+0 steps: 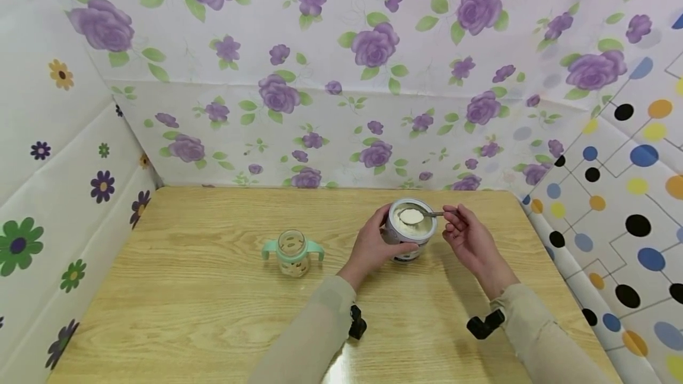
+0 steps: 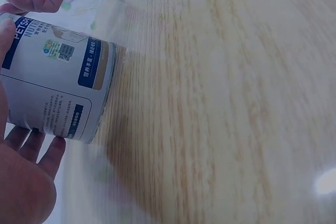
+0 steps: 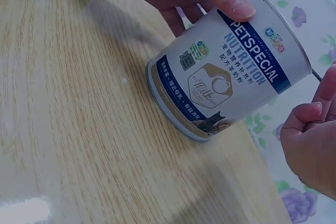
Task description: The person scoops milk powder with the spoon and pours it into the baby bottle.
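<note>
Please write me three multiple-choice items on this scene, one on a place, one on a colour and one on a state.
1. Where does the small glass bottle with mint-green handles stand relative to the white and blue milk-powder can?
A. On the side of the person's left hand
B. On the side of the person's right hand
C. Inside it

2. What colour are the roses on the back wall covering?
A. Red
B. Purple
C. Yellow

3. What state is the metal spoon in?
A. Empty on the table
B. Heaped with white powder over the can's open top
C. Inside the bottle

Answers:
1. A, the bottle stands apart on the wooden table, beyond the left hand gripping the can.
2. B, the head view shows purple blooms with green leaves.
3. B, the right hand pinches its handle, with the bowl full above the powder.
</note>
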`<state>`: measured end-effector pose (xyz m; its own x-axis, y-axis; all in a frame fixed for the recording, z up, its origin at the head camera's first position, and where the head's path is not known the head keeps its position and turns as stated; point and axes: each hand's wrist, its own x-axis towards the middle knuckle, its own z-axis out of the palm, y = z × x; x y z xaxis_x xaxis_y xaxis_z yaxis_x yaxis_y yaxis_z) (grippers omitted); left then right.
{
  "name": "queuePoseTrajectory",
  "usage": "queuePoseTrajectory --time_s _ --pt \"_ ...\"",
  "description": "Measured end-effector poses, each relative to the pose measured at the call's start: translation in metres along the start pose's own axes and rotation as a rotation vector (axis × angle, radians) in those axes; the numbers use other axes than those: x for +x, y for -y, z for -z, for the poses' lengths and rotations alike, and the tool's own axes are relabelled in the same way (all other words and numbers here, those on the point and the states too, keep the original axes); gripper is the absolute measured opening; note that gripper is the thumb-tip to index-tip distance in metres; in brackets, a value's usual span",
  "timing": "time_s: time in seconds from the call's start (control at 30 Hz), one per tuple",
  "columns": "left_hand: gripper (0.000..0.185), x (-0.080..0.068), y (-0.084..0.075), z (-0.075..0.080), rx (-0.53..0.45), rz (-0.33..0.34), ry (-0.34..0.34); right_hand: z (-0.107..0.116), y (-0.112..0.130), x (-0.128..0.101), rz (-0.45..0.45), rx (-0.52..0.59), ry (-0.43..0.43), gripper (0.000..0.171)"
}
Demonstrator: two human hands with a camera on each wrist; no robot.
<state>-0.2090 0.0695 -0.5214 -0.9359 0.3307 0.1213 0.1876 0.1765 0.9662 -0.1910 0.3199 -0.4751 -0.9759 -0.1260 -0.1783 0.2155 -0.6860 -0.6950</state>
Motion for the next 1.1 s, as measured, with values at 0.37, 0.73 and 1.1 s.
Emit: queuePoseTrajectory --time_s 0.37,0.73,1.1 --pt "0.111 -0.002 -0.011 0.015 0.088 0.031 0.047 -0.002 -0.001 0.000 -0.005 0.028 -0.038 0.047" --pt "0.117 -0.001 -0.067 0.069 0.259 -0.035 0.147 -0.003 0.002 0.001 -0.029 0.066 -0.060 0.048" --pt "0.112 -0.026 -0.104 0.161 0.470 -0.085 0.241 -0.004 0.000 0.003 -0.028 0.062 -0.036 0.048"
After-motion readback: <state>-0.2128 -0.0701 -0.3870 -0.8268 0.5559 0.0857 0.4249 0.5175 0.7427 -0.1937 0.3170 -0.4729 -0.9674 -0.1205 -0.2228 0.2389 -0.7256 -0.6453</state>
